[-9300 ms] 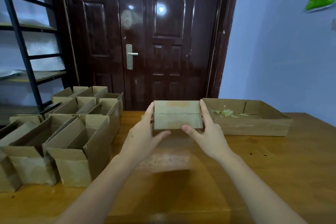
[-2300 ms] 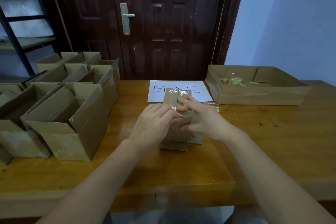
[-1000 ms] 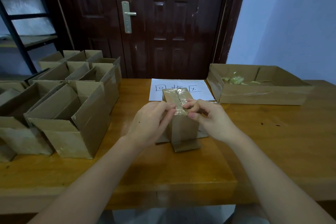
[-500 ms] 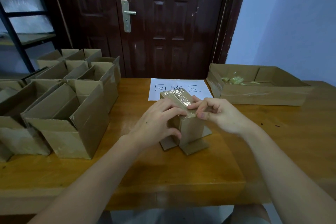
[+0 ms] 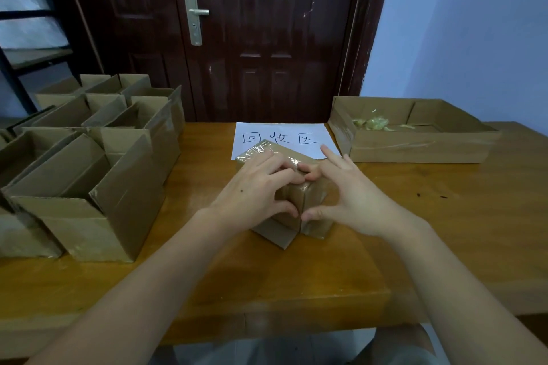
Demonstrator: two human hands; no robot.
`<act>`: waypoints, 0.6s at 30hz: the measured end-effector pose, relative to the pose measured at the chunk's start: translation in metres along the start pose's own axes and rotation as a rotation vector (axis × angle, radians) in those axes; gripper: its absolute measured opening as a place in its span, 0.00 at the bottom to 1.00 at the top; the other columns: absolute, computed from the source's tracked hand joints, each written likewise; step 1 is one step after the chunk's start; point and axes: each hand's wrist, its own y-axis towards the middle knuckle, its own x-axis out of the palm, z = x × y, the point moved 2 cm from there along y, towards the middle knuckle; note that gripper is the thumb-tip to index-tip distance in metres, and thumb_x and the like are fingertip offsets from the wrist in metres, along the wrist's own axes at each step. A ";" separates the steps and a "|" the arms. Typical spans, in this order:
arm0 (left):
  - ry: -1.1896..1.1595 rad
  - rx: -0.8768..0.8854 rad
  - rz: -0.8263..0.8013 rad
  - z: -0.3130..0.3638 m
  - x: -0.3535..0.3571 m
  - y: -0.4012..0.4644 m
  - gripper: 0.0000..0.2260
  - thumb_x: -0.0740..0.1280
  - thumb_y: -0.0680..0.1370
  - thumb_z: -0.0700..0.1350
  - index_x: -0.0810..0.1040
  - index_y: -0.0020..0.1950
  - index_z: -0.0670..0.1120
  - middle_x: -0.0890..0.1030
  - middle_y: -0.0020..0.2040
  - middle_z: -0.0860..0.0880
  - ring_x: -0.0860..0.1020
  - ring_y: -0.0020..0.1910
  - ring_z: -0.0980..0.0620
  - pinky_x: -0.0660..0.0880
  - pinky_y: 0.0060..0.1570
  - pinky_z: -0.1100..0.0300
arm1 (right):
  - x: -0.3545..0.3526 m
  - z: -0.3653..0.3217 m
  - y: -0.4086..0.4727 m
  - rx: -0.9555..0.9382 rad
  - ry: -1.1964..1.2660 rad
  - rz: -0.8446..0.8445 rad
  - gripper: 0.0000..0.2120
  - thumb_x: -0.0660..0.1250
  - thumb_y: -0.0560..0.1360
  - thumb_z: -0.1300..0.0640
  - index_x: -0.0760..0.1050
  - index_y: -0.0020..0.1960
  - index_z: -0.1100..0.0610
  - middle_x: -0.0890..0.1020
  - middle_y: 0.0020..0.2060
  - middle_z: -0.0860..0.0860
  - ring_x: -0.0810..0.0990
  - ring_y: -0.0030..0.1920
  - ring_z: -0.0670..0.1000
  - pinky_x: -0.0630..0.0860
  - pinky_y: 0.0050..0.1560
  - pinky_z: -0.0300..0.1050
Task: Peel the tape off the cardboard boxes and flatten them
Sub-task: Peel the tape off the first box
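- Open cardboard boxes (image 5: 89, 175): a cluster is standing on the left part of the wooden table (image 5: 444, 216), flaps up, tops open, packed side by side.
- Left hand (image 5: 255, 190): it is lying over the near-left side of the small taped box (image 5: 308, 195), fingers curled across the box top, thumb pressing the front face; it is gripping the box.
- Small taped box: it is standing at the table's middle, between both hands, its lower flaps splaying out on the tabletop; clear tape (image 5: 267, 147) is shining along its top.
- White paper sheet (image 5: 281, 136): it is lying flat just behind the box, bearing handwritten characters.
- Right hand (image 5: 353, 195): fingertips are meeting the left hand's at the top edge, thumb touching the front face, index finger sticking out; whether it is pinching tape cannot be told.
- Shallow cardboard tray (image 5: 415, 148): it is sitting at the far right, holding crumpled tape scraps (image 5: 370, 123).
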 end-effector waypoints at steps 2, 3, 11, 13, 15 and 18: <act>-0.012 -0.013 0.013 0.001 0.004 -0.001 0.21 0.83 0.68 0.49 0.84 0.57 0.45 0.82 0.57 0.49 0.78 0.56 0.48 0.77 0.54 0.51 | 0.003 0.003 0.001 -0.029 0.004 0.022 0.29 0.68 0.60 0.20 0.66 0.56 0.28 0.56 0.82 0.48 0.38 0.82 0.50 0.45 0.80 0.64; -0.011 -0.014 0.043 0.002 0.007 -0.002 0.21 0.83 0.68 0.47 0.84 0.57 0.44 0.83 0.57 0.49 0.79 0.55 0.48 0.78 0.53 0.51 | 0.003 0.001 0.002 -0.058 -0.005 0.045 0.30 0.69 0.60 0.21 0.68 0.57 0.31 0.58 0.81 0.46 0.38 0.81 0.48 0.44 0.80 0.63; 0.076 0.013 0.121 0.004 0.010 -0.004 0.12 0.72 0.76 0.51 0.86 0.53 0.45 0.86 0.50 0.49 0.83 0.48 0.47 0.80 0.45 0.48 | 0.007 0.002 0.003 -0.123 0.072 0.128 0.30 0.79 0.65 0.39 0.76 0.61 0.50 0.71 0.72 0.35 0.55 0.79 0.42 0.59 0.78 0.51; 0.064 0.006 0.103 0.004 0.009 -0.002 0.11 0.71 0.77 0.51 0.86 0.53 0.45 0.86 0.50 0.50 0.84 0.48 0.46 0.81 0.44 0.48 | 0.008 0.004 0.003 -0.136 0.090 0.142 0.26 0.82 0.66 0.50 0.76 0.60 0.50 0.73 0.70 0.35 0.58 0.78 0.41 0.63 0.76 0.48; 0.048 -0.007 0.072 0.003 0.007 -0.001 0.12 0.70 0.78 0.51 0.86 0.55 0.46 0.86 0.52 0.50 0.84 0.50 0.47 0.81 0.46 0.47 | 0.008 0.006 0.003 -0.148 0.090 0.153 0.25 0.81 0.67 0.54 0.75 0.60 0.49 0.73 0.70 0.35 0.59 0.78 0.41 0.63 0.75 0.47; -0.014 -0.048 0.003 0.002 0.003 -0.004 0.16 0.69 0.79 0.55 0.84 0.61 0.46 0.84 0.58 0.51 0.81 0.58 0.50 0.79 0.56 0.51 | 0.007 0.006 0.004 -0.159 0.111 0.159 0.25 0.81 0.68 0.55 0.74 0.59 0.45 0.73 0.70 0.35 0.60 0.78 0.41 0.62 0.75 0.43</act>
